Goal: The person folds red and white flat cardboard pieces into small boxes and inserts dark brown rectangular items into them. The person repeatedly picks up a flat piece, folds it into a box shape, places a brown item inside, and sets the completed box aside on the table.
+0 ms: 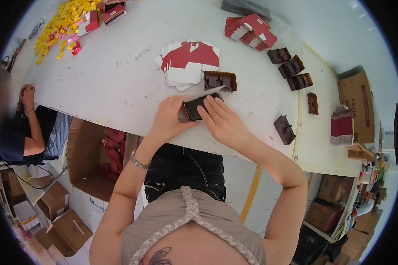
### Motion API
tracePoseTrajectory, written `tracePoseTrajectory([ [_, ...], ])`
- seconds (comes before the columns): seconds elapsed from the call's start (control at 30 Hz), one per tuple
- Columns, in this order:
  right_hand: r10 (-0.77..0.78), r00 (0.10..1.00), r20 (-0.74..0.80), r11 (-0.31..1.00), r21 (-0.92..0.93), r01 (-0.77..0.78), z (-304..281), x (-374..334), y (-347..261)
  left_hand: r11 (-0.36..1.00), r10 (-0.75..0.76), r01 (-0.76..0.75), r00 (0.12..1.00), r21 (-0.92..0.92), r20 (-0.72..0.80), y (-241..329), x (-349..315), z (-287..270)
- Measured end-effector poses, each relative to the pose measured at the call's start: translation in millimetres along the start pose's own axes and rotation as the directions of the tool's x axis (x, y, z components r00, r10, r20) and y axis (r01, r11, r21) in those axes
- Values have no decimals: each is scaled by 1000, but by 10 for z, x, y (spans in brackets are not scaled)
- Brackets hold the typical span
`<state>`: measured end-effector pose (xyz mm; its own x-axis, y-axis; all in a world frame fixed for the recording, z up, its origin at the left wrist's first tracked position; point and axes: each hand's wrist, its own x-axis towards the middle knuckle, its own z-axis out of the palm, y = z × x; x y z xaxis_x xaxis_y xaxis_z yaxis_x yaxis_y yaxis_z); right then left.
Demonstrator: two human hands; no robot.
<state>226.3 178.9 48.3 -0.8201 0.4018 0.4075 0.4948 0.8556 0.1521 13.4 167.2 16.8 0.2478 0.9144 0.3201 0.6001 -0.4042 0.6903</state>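
Note:
Near the table's front edge, my left hand (170, 115) is closed around the left side of a small carton (181, 115) with a pale flap raised. A dark plastic tray (193, 109) shows in its opening. My right hand (223, 120) is closed against the carton's right side, its fingers pressing on the dark tray; the right thumb is hidden. Just beyond the hands lies a loose brown plastic tray (227, 81). It sits beside a fanned stack of flat red-and-white carton blanks (185, 62).
More brown trays (292, 67) and a bundle of red cartons (251, 31) lie at right. Yellow wrapped pieces (64, 26) are heaped far left. A cardboard box (82, 170) with red cartons stands below the table edge. Another person's hand (28, 95) is at left.

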Motion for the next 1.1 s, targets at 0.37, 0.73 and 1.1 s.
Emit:
tracePoseTrajectory([
  [0.37,66,959,275,968,-249,5,-228,-60,3,998,-60,60,998,36,-21,45,-11,29],
  [0.73,266,958,-106,958,141,-250,-270,208,365,980,-179,197,945,40,-274,222,-54,-296],
  [1.1,662,734,-151,688,-266,-675,427,222,1005,897,45,142,913,419,-406,-533,523,-898],
])
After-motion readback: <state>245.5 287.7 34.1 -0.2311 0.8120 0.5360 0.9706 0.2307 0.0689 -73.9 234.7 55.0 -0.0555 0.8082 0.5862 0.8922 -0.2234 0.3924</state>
